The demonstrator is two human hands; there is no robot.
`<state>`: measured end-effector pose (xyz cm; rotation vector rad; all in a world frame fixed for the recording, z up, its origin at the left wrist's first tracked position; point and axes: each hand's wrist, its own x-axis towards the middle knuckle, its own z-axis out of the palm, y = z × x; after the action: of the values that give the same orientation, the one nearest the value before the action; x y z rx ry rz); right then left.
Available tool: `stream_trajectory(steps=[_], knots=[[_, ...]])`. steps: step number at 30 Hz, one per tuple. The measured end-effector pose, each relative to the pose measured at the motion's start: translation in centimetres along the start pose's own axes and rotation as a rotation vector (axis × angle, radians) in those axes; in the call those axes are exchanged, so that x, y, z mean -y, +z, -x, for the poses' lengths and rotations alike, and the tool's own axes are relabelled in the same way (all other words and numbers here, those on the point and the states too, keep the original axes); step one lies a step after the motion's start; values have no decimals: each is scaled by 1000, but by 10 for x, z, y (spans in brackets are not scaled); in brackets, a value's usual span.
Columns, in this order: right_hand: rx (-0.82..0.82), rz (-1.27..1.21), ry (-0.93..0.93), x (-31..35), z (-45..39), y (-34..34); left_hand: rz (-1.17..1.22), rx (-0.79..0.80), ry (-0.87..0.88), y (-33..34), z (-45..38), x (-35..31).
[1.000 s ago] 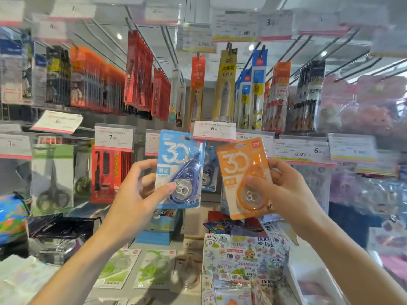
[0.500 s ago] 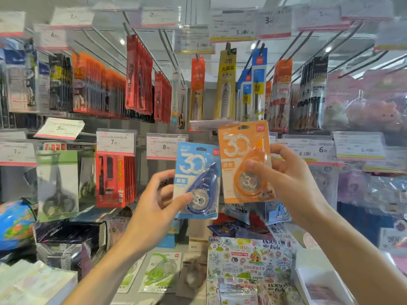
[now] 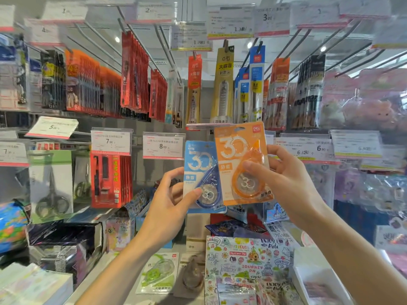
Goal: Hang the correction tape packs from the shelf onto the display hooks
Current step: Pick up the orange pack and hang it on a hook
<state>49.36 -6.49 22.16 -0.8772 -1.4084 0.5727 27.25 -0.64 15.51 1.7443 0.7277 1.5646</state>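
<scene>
My left hand [image 3: 169,208] holds a blue correction tape pack [image 3: 201,172] upright by its lower edge, thumb on the blister. An orange correction tape pack [image 3: 241,159] is pinched in my right hand [image 3: 284,183]; it overlaps the blue pack's right side and stands higher. The orange pack's top hang hole sits just under a price tag rail [image 3: 198,126] at the end of a display hook. On the shelf below lie a green correction tape pack [image 3: 157,274] and a clear grey one [image 3: 192,276].
Hooks full of red, orange and black hanging packs crowd the upper rows. Price tags [image 3: 163,146] stick out at hand height. Scissors packs [image 3: 51,186] hang at left. A patterned box [image 3: 248,260] and other goods cover the shelf below.
Both hands have risen and moved right. The orange pack went up toward the hook's tag, and the blue pack now tucks behind its left edge.
</scene>
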Motion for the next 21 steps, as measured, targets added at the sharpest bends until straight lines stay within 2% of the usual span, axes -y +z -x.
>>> stream_trajectory(steps=[12, 21], knots=[[-2, 20, -15, -4, 0, 2, 7, -31, -38, 7, -10, 24], [108, 42, -17, -24, 14, 7, -45, -31, -61, 8, -37, 40]])
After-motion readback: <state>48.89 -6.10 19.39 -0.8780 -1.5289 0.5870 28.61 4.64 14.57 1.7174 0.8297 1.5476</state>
